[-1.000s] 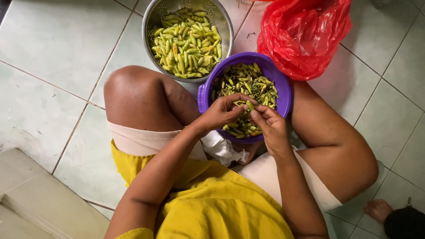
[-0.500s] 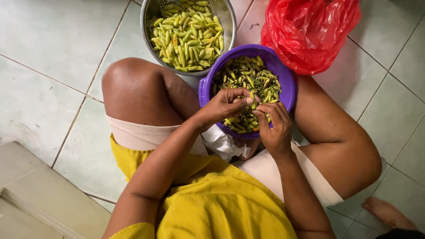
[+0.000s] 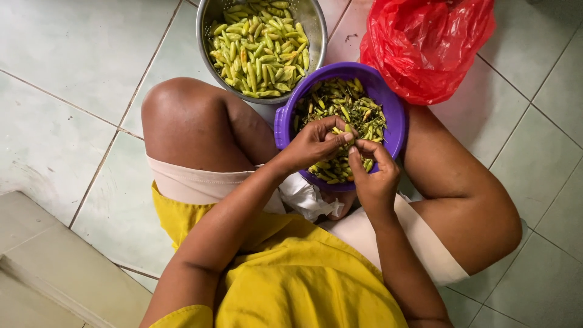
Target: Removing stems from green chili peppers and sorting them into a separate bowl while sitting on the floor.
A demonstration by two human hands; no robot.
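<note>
Left hand (image 3: 316, 146) and right hand (image 3: 371, 176) pinch one green chili (image 3: 348, 130) together above the purple bowl (image 3: 280, 124).

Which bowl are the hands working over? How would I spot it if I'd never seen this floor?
Look at the tiled floor where a person sits with bent knees. Between the knees sits the purple bowl, plastic, full of darker green chillies with stems, with the left hand and right hand meeting over it. The metal colander behind it is shiny silver and holds paler yellow-green chillies.
</note>
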